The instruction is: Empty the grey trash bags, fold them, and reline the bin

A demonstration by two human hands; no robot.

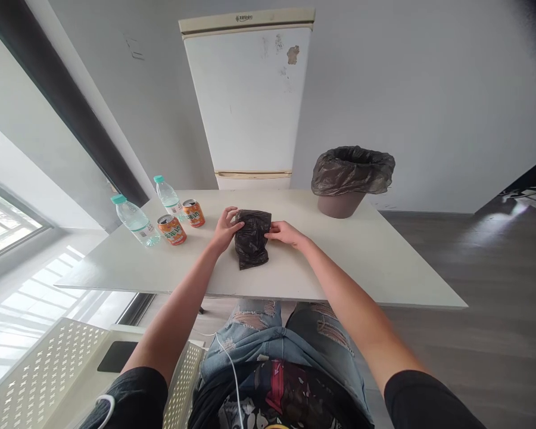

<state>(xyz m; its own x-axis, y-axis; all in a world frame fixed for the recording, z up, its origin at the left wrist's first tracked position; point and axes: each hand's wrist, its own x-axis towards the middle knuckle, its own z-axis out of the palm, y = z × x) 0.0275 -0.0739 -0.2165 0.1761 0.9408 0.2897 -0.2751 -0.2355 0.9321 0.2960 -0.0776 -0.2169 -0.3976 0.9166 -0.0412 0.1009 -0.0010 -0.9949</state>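
Note:
A folded black plastic bag [252, 241] lies on the white table in front of me, its surface crinkled. My left hand [226, 229] is at the bag's upper left edge, thumb on the plastic and fingers curled beside it. On the opposite side, my right hand [287, 233] pinches the bag's right edge between thumb and fingers. The undersides of the fingers are partly hidden.
Two orange soda cans [172, 230] and two clear bottles [136, 221] with green caps stand at the table's left. A brown bin [340, 204] lined with a dark bag stands at the back right. Behind the table [361, 262] is a white refrigerator [250, 101].

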